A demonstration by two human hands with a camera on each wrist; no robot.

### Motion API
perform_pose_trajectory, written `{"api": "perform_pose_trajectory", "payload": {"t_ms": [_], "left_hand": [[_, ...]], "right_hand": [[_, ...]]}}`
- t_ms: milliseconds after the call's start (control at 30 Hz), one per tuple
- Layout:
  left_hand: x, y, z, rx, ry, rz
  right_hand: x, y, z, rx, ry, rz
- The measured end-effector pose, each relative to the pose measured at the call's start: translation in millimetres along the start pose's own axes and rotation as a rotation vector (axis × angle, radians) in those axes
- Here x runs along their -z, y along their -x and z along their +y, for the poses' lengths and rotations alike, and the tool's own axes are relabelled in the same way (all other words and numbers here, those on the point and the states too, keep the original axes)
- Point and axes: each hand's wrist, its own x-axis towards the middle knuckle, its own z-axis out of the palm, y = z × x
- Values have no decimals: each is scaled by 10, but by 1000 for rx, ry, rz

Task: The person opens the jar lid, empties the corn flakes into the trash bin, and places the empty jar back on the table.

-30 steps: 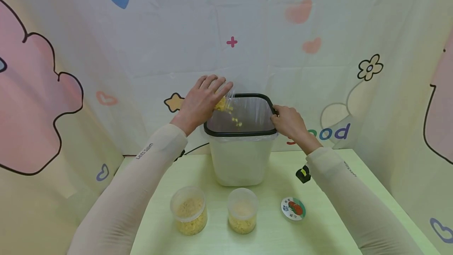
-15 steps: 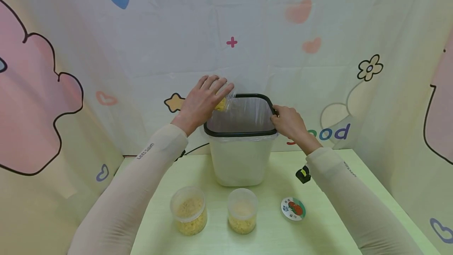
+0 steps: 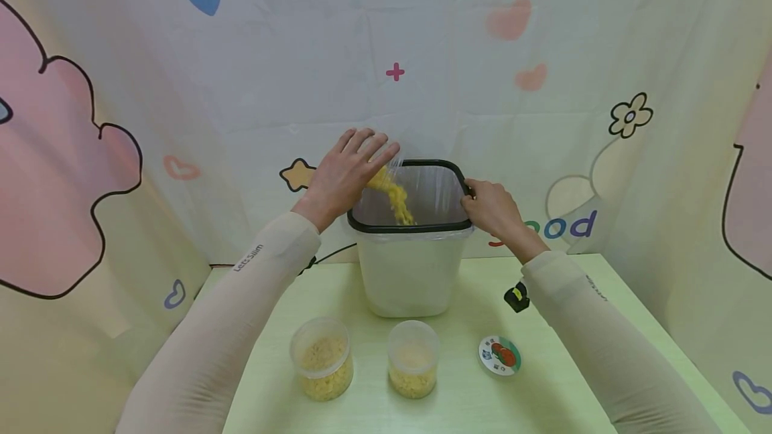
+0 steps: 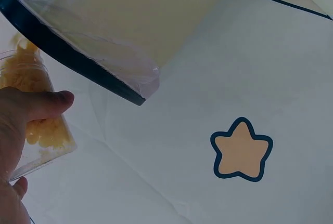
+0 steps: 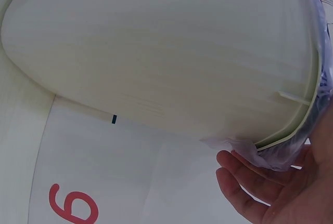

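My left hand (image 3: 344,176) grips a clear plastic jar (image 4: 51,154), tipped over the mouth of a white trash bin (image 3: 410,276). Yellow crumbly pieces (image 3: 398,203) stream from the jar down into the bin; the left wrist view shows more of them inside the jar. Most of the jar is hidden behind the hand in the head view. A clear bag (image 3: 443,189) lines the bin, folded over under its black rim (image 3: 416,227). On the bin's right side, my right hand (image 3: 491,207) holds the rim, thumb and fingers around it.
Two open clear tubs, a left tub (image 3: 327,377) and a middle tub (image 3: 413,380), stand in front of the bin, partly filled with yellow bits. To their right lies a round printed lid (image 3: 499,355). A patterned curtain (image 3: 422,39) hangs behind the table (image 3: 362,417).
One second ago a few pieces fell from the jar; half a second ago none were falling. Now a thick stream pours out. The hands have hardly moved.
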Motion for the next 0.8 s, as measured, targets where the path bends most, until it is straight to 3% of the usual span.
{"api": "perform_pose_trajectory", "payload": {"t_ms": [433, 800], "left_hand": [[15, -19, 4, -15, -32, -12], [29, -36, 14, -44, -120, -30]], "right_hand": [[-11, 0, -2, -9, 2, 3], [-3, 3, -4, -3, 9, 5]]}}
